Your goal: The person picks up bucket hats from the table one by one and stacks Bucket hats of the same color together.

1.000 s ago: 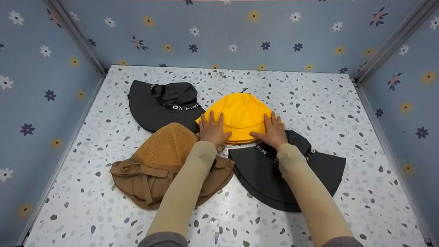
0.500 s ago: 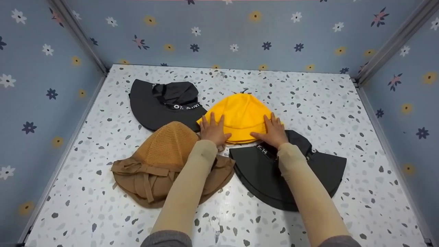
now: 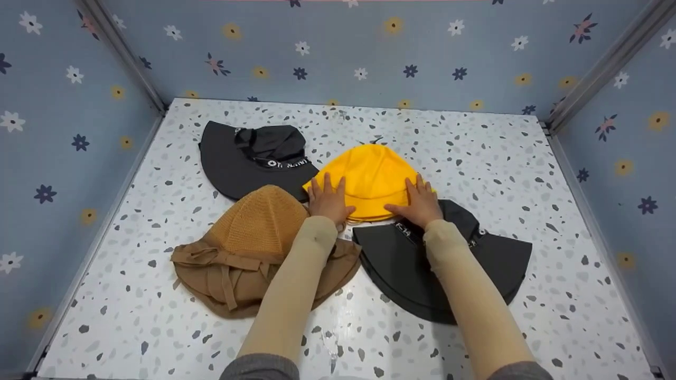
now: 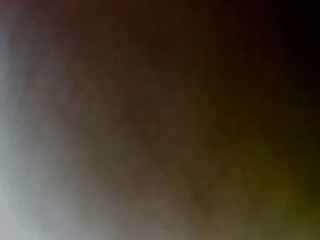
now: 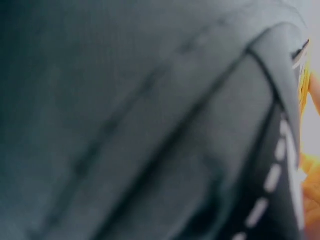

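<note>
A yellow hat lies flattened in the middle of the table, its brim toward me. My left hand rests on its left side with fingers spread and straight. On the right side my right hand lies the same way, thumb stretched along the brim. Below the left forearm is a brown hat with a woven crown and a bow. Under the right forearm sits a black wide-brimmed hat, whose dark cloth fills most of the right wrist view. The left wrist view is dark and blurred.
Another black wide-brimmed hat lies at the back left, its brim close to the yellow and brown hats. The speckled white table is enclosed by flowered blue panels at the back and both sides.
Both hands stay on the yellow hat in nearly the same place. The head view has shifted very slightly; the hats show no clear movement.
</note>
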The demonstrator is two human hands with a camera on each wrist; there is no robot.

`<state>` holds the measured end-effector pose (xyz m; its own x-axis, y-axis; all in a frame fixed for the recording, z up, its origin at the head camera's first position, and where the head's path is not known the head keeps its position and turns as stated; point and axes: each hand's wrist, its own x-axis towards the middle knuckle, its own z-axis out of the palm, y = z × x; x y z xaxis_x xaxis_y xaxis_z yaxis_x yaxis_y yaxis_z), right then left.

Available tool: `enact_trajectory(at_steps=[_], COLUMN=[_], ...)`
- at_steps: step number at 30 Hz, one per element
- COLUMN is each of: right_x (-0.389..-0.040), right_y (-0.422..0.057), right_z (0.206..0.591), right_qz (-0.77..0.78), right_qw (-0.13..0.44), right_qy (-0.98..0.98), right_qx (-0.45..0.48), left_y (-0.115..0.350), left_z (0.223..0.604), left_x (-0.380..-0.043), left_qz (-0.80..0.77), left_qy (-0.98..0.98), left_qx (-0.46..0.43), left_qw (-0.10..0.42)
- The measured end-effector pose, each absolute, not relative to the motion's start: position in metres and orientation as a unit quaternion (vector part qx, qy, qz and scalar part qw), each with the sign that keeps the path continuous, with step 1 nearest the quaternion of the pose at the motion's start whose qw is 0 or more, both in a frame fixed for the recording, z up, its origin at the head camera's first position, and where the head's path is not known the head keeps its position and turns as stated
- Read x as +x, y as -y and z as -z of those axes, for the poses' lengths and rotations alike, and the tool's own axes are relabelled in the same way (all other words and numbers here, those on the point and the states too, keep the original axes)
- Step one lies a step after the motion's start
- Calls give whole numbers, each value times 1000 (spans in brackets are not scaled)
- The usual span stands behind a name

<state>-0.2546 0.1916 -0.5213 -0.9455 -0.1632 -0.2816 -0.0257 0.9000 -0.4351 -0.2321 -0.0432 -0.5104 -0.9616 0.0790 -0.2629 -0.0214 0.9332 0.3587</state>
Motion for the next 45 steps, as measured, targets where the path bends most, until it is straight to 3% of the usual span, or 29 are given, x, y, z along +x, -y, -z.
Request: enact_trajectory(at_steps=[15,23,35,45], right_x=[-255,-256,-255,-255], right_y=[-194,-196,-195,-192], right_z=[519,517,522,523], right_qz=[214,212,219,219], right_qw=[161,157,152,155], right_qy=[-962,-963,-962,-962], right_qx=[-45,-46,-51,-54], left_y=[40,52,99,162], left_z=[497,469,464,462], left_x=[-240,-248,-260,-258], left_qz=[-206,-296,-264,-367], left_qy=[-966,-946,-951,-873], left_qx=[-6,-39,-161,-320], left_qw=[159,126,12,27])
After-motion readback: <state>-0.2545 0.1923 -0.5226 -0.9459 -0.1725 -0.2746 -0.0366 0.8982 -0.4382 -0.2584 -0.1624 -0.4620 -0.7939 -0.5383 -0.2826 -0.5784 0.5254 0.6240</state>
